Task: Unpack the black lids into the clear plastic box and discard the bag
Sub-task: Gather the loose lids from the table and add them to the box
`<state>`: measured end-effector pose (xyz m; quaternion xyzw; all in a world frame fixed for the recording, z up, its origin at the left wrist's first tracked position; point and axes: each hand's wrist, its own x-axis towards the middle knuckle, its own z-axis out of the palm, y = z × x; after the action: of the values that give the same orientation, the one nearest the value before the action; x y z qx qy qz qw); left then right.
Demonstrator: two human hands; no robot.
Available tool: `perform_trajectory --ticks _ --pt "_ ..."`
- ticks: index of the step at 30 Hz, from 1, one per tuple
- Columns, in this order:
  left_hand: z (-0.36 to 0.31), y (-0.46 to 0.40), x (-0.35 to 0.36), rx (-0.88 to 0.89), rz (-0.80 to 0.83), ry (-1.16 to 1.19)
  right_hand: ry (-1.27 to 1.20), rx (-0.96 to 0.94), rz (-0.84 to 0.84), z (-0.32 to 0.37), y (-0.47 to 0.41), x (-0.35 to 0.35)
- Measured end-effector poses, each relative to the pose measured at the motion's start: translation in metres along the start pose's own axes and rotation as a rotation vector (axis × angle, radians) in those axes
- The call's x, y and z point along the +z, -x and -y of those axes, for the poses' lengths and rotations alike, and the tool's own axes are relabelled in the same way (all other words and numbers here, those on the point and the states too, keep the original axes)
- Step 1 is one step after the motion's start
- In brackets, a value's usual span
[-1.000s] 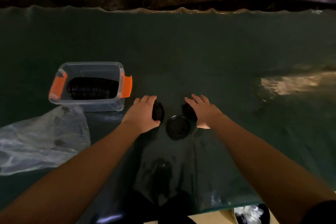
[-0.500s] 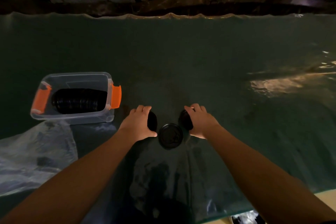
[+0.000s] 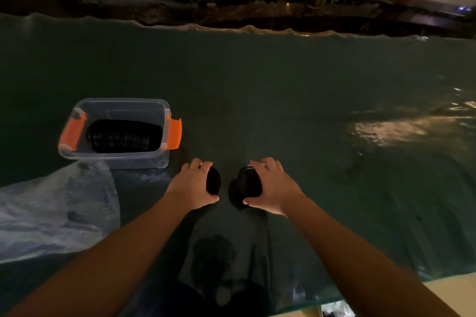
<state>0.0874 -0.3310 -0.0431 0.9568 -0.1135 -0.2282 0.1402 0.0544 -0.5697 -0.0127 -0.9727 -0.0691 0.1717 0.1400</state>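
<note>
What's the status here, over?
Left hand and right hand each grip black lids. Clear box part filled. Bag undiscarded. Nothing blocking.

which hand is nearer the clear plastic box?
Left. The left hand sits just off the clear plastic box, near its right corner; the right hand is farther right.

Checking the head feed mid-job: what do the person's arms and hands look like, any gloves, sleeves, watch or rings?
Both arms are bare along all the length in view, with no sleeves showing. The left hand and right hand wear no gloves. No watch, band or bracelet shows at either wrist. No rings are visible, though the dim light makes fine detail on the fingers hard to read.
</note>
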Motion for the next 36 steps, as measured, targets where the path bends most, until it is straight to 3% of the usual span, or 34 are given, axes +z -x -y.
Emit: perform_trajectory --ticks 15,21,29,36 --pt "0.010 0.035 0.013 -0.052 -0.035 0.144 0.118 0.065 0.083 0.030 0.001 0.032" --pt "0.010 0.046 0.022 -0.066 -0.018 0.274 0.025 0.143 0.159 0.034 0.002 0.034" --pt "0.020 0.061 0.026 -0.077 -0.036 0.349 -0.075 0.165 0.050 0.050 0.009 0.033" --pt "0.036 0.072 0.024 -0.084 -0.069 0.353 -0.067 0.058 0.009 0.092 0.004 0.037"
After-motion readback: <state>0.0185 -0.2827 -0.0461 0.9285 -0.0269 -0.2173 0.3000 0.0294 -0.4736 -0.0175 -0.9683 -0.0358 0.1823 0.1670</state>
